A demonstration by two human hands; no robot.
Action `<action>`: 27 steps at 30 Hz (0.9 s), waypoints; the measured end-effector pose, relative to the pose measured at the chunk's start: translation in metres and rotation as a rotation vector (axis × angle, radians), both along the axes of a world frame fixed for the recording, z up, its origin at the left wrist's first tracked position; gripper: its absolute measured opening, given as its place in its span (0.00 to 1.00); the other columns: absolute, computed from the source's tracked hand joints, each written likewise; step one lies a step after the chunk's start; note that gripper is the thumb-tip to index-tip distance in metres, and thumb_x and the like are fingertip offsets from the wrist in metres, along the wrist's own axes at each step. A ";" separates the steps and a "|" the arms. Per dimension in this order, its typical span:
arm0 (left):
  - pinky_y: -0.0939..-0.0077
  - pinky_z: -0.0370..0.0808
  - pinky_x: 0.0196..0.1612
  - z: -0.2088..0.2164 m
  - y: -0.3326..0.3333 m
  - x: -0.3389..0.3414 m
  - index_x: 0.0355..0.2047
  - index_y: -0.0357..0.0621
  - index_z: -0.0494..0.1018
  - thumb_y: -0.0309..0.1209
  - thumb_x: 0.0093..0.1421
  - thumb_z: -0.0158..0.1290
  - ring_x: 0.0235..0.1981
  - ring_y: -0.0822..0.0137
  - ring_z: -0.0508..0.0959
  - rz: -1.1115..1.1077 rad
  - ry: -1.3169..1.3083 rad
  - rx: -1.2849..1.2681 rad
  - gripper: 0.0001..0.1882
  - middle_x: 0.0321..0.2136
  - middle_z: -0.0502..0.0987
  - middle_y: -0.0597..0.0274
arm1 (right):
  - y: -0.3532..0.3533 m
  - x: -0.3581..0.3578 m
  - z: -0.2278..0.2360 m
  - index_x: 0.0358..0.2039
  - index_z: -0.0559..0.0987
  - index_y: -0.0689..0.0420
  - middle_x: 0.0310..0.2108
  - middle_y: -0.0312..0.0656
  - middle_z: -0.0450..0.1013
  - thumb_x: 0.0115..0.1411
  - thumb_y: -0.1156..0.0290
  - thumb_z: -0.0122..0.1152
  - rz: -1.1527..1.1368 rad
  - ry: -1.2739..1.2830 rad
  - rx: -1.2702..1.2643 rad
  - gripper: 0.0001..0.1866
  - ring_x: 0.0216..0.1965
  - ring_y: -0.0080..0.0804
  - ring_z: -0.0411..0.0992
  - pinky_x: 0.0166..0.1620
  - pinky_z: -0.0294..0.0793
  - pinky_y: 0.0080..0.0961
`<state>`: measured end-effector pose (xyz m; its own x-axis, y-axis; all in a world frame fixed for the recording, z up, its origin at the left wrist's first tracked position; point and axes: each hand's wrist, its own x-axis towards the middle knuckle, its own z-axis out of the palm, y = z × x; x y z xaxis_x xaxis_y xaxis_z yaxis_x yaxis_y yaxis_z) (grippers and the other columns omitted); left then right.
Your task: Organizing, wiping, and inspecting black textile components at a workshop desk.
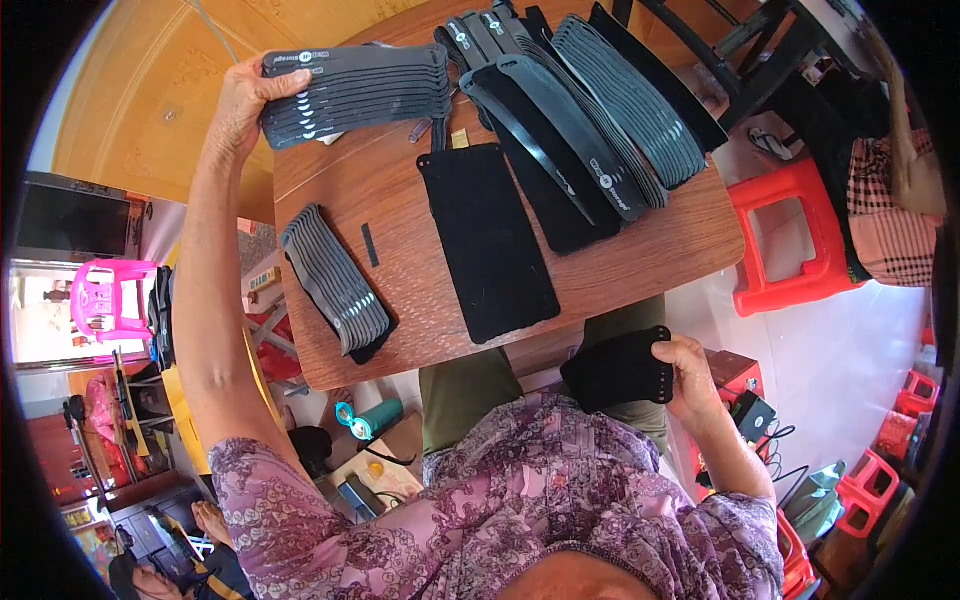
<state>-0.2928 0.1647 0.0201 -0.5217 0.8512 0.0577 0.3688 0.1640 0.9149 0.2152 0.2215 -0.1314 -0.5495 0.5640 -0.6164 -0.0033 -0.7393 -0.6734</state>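
Note:
My left hand (243, 100) reaches out to the far left corner of the wooden table (640, 250) and grips a thick stack of flat black straps (360, 90), lifted off the tabletop. My right hand (690, 375) stays low at the table's near edge, over my lap, and holds a black fabric pouch (618, 370). A flat black fabric sleeve (490, 240) lies in the middle of the table. A fanned pile of black straps (335, 280) sits at the near left. More fanned rows of black straps (600, 110) cover the far right.
A red plastic stool (790, 240) stands right of the table, with a person in checked clothing (895, 220) beside it. Dark chair frames (740, 40) stand beyond. More red stools (870, 480) are at the lower right. A pink chair (105, 300) is far left.

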 end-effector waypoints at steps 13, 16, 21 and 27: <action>0.77 0.72 0.24 -0.011 -0.002 0.051 0.34 0.40 0.71 0.25 0.44 0.56 0.21 0.67 0.73 -0.284 1.582 0.257 0.14 0.21 0.73 0.61 | 0.000 0.009 -0.014 0.33 0.74 0.67 0.29 0.42 0.73 0.46 0.72 0.54 0.010 0.079 -0.107 0.14 0.29 0.29 0.72 0.35 0.71 0.24; 0.77 0.72 0.29 -0.034 -0.018 0.060 0.38 0.41 0.70 0.24 0.42 0.51 0.28 0.67 0.72 -0.372 1.760 0.130 0.19 0.28 0.75 0.63 | 0.002 0.010 -0.015 0.33 0.74 0.67 0.29 0.41 0.73 0.46 0.72 0.54 0.027 0.070 -0.099 0.13 0.29 0.29 0.72 0.35 0.72 0.24; 0.74 0.70 0.42 -0.069 -0.038 0.034 0.47 0.39 0.65 0.27 0.45 0.49 0.37 0.64 0.71 -0.405 1.881 -0.060 0.24 0.45 0.71 0.57 | 0.001 0.007 -0.016 0.33 0.74 0.67 0.30 0.41 0.73 0.46 0.73 0.54 0.028 0.071 -0.110 0.13 0.31 0.28 0.72 0.37 0.71 0.24; 0.71 0.68 0.46 -0.092 -0.048 0.039 0.54 0.40 0.57 0.23 0.45 0.48 0.44 0.60 0.70 -0.407 1.738 -0.321 0.32 0.50 0.67 0.55 | -0.002 0.008 -0.008 0.34 0.74 0.67 0.32 0.41 0.74 0.46 0.74 0.53 0.044 0.071 -0.072 0.14 0.34 0.28 0.72 0.41 0.69 0.23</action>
<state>-0.2538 0.1170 -0.0717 0.1678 0.9829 0.0758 0.8229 -0.0974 -0.5597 0.2232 0.2192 -0.1393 -0.6164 0.4941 -0.6131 -0.0160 -0.7863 -0.6176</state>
